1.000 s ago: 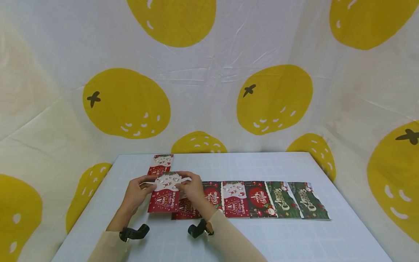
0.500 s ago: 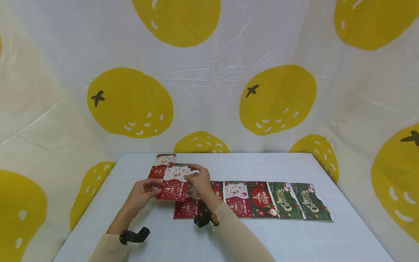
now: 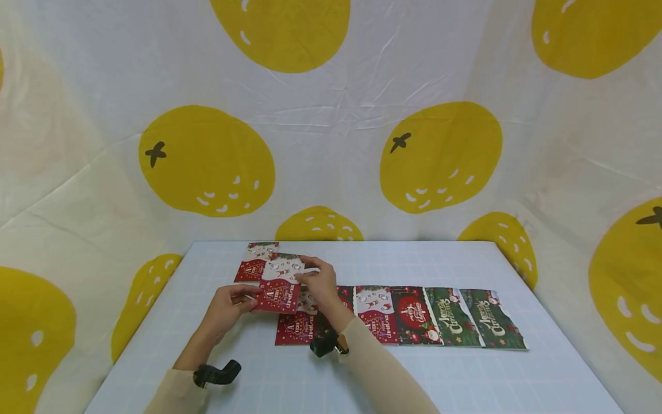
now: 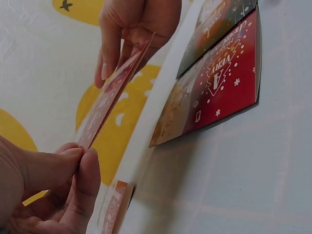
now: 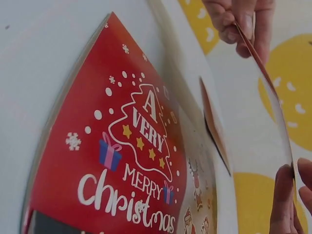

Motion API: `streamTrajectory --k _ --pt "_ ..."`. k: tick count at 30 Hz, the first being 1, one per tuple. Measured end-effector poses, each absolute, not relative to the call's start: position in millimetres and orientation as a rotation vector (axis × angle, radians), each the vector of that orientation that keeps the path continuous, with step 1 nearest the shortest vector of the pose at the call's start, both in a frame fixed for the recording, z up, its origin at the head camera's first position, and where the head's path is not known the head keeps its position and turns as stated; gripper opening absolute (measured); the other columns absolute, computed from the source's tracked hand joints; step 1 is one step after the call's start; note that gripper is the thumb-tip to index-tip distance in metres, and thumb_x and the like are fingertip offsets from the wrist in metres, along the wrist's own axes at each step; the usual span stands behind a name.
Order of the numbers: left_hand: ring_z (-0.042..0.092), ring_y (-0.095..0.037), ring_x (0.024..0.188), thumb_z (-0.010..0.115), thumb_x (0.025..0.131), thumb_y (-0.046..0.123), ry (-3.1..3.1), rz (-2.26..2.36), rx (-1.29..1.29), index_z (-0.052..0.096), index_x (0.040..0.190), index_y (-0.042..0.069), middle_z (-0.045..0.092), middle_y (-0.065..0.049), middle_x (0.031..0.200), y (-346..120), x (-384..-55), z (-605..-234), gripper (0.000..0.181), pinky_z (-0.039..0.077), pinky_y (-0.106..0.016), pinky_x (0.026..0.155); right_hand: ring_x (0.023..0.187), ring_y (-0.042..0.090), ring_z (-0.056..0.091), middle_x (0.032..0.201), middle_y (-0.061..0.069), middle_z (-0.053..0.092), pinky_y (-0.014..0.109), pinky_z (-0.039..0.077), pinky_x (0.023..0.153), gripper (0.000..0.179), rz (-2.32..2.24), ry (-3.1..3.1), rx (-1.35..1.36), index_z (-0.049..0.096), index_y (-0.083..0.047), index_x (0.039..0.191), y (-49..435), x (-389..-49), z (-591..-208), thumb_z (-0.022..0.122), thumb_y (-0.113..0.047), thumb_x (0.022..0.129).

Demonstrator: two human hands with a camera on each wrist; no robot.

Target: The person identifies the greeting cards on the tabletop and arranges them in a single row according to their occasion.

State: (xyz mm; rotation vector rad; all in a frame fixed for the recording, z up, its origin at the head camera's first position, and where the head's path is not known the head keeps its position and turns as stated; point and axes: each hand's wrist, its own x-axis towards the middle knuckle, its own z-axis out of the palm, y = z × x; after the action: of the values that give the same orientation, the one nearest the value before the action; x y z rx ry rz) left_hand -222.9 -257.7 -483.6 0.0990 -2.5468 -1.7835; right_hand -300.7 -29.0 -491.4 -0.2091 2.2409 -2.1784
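Note:
A red-and-white Christmas card (image 3: 279,294) is held up above the table between both hands. My left hand (image 3: 223,313) pinches its lower left corner between thumb and finger, plain in the left wrist view. At the card's upper right edge, my right hand (image 3: 322,287) grips it with fingers and thumb. Behind it to the left, a matching card (image 3: 253,270) lies flat on the table, partly covered by the held one. Beneath the right hand, another red-and-white card (image 5: 131,126) forms the left end of a row.
Along the row lie a dark round-motif card (image 3: 415,315), another red-and-white card (image 3: 376,322), and two green cards (image 3: 449,319), side by side. A further dark card (image 3: 345,296) is mostly hidden by the right arm. The pale table (image 3: 414,379) meets a lemon-print cloth (image 3: 331,172) behind.
Both hands have carried the card away from the body and slightly right, towards the card at the back. The left hand's grip has slid down to the lower corner. The row stays put.

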Motion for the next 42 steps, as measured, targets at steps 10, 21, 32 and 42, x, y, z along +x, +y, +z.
streamTrajectory --k 10,21,32,42 --pt "0.067 -0.027 0.096 0.063 0.1 -0.008 -2.514 -1.76 0.103 0.072 0.127 -0.002 0.064 -0.022 0.13 -263 -229 -490 0.03 0.062 -0.034 0.082 0.089 0.016 0.069 0.115 0.009 0.068 0.034 0.061 0.075 0.035 -2.079 2.227 -0.201 0.076 -0.01 0.125 -26 -283 -498 0.082 -0.007 0.09" --pt "0.066 -0.026 0.099 0.062 0.101 -0.007 -2.523 -1.723 0.181 0.072 0.127 -0.002 0.061 -0.022 0.13 -263 -233 -494 0.028 0.061 -0.033 0.083 0.083 0.011 0.069 0.108 0.004 0.069 0.027 0.057 0.07 0.034 -1.936 2.289 -0.245 0.077 -0.009 0.121 -29 -258 -501 0.083 -0.003 0.088" --pt "0.066 -0.026 0.095 0.065 0.1 -0.005 -2.566 -1.625 0.19 0.073 0.126 -0.001 0.064 -0.022 0.126 -255 -239 -492 0.027 0.061 -0.035 0.08 0.082 0.01 0.067 0.103 0.002 0.07 0.027 0.057 0.07 0.033 -1.939 2.375 -0.198 0.077 -0.006 0.118 -31 -257 -506 0.084 -0.001 0.086" --pt "0.064 -0.027 0.095 0.068 0.098 -0.005 -2.625 -1.472 0.148 0.073 0.126 -0.002 0.068 -0.019 0.115 -246 -270 -479 0.029 0.056 -0.029 0.072 0.081 0.011 0.071 0.104 0.008 0.075 0.028 0.059 0.072 0.033 -1.889 2.516 -0.179 0.077 -0.002 0.118 -30 -280 -495 0.083 0.003 0.086"
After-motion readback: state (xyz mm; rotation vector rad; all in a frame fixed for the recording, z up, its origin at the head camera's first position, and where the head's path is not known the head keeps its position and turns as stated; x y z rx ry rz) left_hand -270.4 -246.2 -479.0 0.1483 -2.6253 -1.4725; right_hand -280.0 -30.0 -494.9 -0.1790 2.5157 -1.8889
